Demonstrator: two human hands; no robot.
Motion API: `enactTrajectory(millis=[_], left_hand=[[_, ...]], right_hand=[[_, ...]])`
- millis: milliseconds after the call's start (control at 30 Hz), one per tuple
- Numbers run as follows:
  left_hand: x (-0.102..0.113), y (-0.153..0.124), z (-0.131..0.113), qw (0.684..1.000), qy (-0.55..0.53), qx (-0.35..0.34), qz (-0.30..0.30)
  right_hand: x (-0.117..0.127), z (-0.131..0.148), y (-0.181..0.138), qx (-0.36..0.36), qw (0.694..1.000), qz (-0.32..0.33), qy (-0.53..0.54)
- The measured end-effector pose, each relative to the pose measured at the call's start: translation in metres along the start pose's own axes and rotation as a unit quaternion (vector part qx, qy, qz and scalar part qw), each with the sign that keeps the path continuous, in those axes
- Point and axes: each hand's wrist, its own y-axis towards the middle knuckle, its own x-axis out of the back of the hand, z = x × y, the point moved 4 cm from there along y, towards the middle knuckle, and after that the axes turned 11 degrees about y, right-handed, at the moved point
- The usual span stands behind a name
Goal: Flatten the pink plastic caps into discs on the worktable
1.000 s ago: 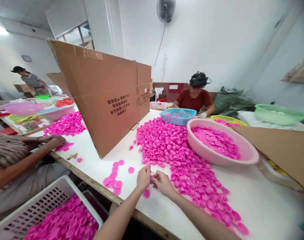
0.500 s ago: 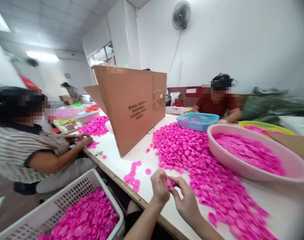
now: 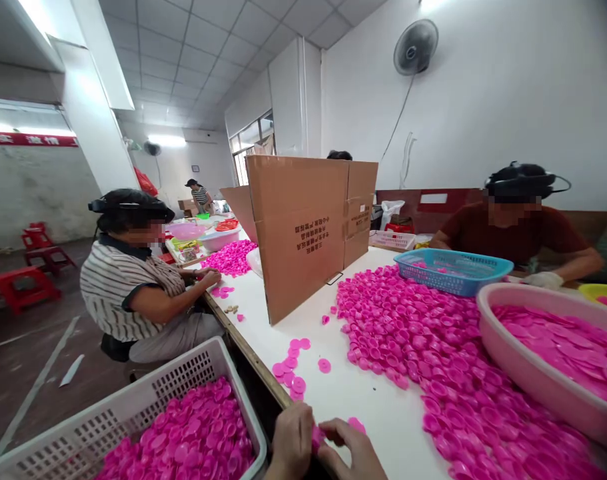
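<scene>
At the table's near edge, my left hand (image 3: 293, 437) is closed like a fist around a small pink plastic piece (image 3: 317, 437), mostly hidden by the fingers. From the other side the thumb and fingers of my right hand (image 3: 350, 450) pinch that same piece. Just beyond my right hand lies a flat pink disc (image 3: 356, 425) on the white table. Several more flat pink discs (image 3: 289, 365) are scattered ahead of my left hand. A large heap of pink cup-shaped pieces (image 3: 408, 320) spreads over the table to the right.
A white crate (image 3: 183, 363) of pink pieces stands at my left. On the table are a cardboard box (image 3: 308, 233), a blue basket (image 3: 453, 267) and a pink basin (image 3: 533, 373) of discs. Co-workers sit left (image 3: 138, 287) and across (image 3: 518, 227).
The view has swung left, so the scene sits further right. Both hands have drawn lower, toward the table's edge, still together on the pink piece.
</scene>
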Motion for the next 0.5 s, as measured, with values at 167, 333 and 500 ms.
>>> enactTrajectory(millis=[167,333,500], left_hand=[[0.067,0.010,0.075,0.964,0.239,0.098,-0.063],[0.054,0.020,0.071,0.947,0.292,0.115,-0.070],[-0.062,0.051,-0.018,0.982,0.129,0.014,0.137]], right_hand=[[0.023,-0.084,0.004,0.001,0.986,-0.043,-0.160],[0.035,-0.162,0.004,0.011,0.964,-0.001,-0.267],[0.050,-0.181,0.005,0.020,0.929,-0.081,-0.362]])
